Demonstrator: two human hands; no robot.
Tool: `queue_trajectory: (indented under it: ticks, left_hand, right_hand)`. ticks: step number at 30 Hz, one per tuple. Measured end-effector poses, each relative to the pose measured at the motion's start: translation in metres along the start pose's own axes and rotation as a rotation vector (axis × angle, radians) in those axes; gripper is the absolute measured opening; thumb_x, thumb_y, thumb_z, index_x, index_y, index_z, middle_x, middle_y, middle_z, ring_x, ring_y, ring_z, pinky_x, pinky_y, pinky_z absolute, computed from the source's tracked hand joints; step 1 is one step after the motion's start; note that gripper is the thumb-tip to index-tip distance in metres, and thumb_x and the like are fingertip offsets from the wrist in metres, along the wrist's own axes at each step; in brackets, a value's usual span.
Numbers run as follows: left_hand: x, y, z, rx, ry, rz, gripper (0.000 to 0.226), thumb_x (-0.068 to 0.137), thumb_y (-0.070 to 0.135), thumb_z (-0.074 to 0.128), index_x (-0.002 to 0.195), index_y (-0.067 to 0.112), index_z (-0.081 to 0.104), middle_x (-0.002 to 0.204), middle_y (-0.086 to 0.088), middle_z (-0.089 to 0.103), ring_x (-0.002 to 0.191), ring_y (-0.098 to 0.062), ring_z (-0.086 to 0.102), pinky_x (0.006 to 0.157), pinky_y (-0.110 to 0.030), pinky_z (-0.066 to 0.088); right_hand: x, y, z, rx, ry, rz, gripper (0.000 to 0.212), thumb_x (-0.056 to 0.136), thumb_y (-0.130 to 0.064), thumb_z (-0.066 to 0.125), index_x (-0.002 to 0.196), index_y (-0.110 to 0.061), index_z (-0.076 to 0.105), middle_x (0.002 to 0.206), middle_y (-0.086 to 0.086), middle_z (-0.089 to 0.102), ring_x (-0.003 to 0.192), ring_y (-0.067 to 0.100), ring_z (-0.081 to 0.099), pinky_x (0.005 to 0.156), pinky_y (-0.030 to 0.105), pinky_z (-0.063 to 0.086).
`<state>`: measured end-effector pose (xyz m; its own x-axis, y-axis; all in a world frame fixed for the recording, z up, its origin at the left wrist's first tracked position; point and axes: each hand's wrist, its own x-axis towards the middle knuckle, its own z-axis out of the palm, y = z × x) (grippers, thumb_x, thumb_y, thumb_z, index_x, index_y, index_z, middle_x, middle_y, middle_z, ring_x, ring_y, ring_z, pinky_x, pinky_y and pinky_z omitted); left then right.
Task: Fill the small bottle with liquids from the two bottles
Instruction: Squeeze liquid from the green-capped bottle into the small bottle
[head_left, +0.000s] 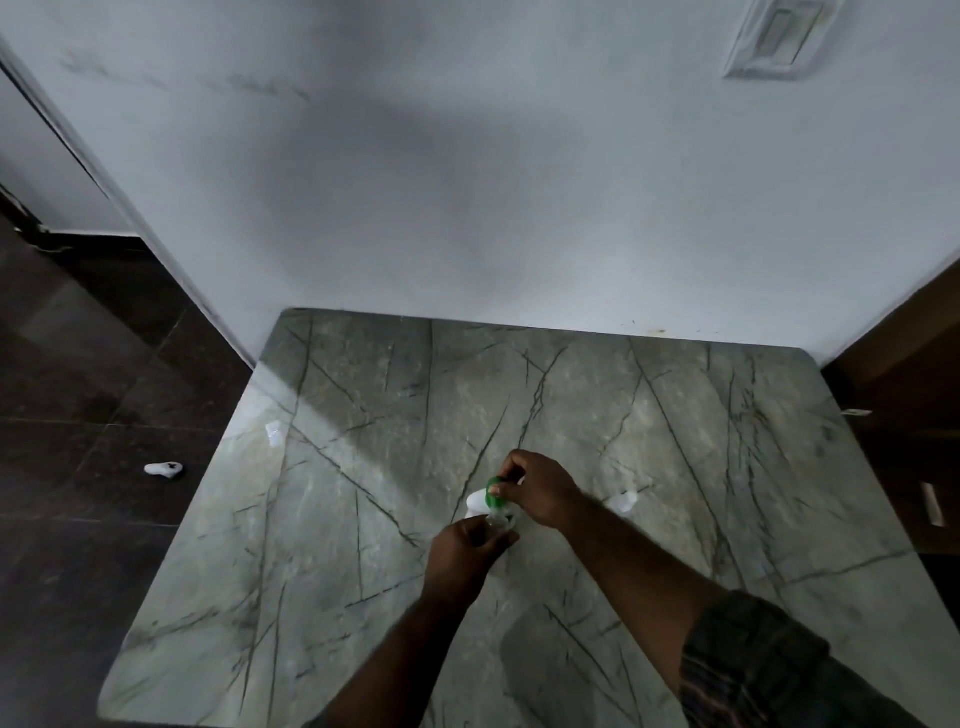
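My right hand grips a white bottle with a green band, tipped on its side with its mouth toward a small clear bottle. The small clear bottle stands on the marble table, and my left hand is closed around it from below. Both bottles are largely hidden by my fingers, so no liquid level can be made out. A second pale bottle sits on the table just right of my right wrist.
A small clear cap-like object lies near the table's left edge. A white scrap lies on the dark floor to the left. A white wall stands directly behind the table, and brown furniture borders its right side.
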<state>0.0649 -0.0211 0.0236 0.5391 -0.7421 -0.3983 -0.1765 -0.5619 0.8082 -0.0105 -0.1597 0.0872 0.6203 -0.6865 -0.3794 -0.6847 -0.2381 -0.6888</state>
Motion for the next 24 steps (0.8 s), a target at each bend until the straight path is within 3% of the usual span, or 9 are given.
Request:
queue_trajectory:
  ticks: [7,13,18,24]
  left_hand:
    - [0.0006,-0.0012,0.0009,0.015,-0.023,-0.019,0.020,0.079,0.046,0.077,0.085,0.026,0.077,0.072,0.007,0.074,0.061,-0.003,0.064,0.061,-0.023,0.049]
    - [0.0004,0.0011,0.0005,0.009,-0.012,0.004,0.023,0.079,0.045,0.077,0.091,0.026,0.078,0.078,0.005,0.076,0.069,-0.009,0.070,0.066,-0.029,0.055]
    - [0.0003,-0.0029,0.0018,0.029,-0.017,-0.009,0.026,0.079,0.045,0.077,0.088,0.021,0.078,0.078,-0.001,0.076,0.070,-0.017,0.071,0.066,-0.036,0.056]
    - [0.0008,0.0040,-0.0020,0.028,-0.007,0.029,0.021,0.079,0.045,0.077,0.086,0.024,0.079,0.065,0.010,0.070,0.052,0.004,0.057,0.053,-0.013,0.042]
  right_hand:
    - [-0.0028,0.0063,0.0053,-0.008,0.014,-0.019,0.020,0.084,-0.027,0.073,0.092,-0.012,0.063,0.098,0.004,0.070,0.090,0.017,0.063,0.071,0.022,0.041]
    - [-0.0017,0.0020,0.0014,0.011,0.014,0.005,0.020,0.084,-0.027,0.074,0.093,-0.013,0.063,0.097,0.002,0.069,0.084,0.011,0.058,0.059,0.013,0.037]
    - [-0.0037,0.0069,0.0072,0.012,-0.001,0.011,0.021,0.085,-0.026,0.072,0.095,-0.011,0.062,0.100,0.006,0.069,0.086,0.014,0.058,0.073,0.024,0.041]
    - [-0.0021,0.0011,0.0012,0.003,0.016,0.008,0.024,0.084,-0.027,0.073,0.096,-0.009,0.063,0.098,0.006,0.069,0.084,0.013,0.058,0.072,0.023,0.040]
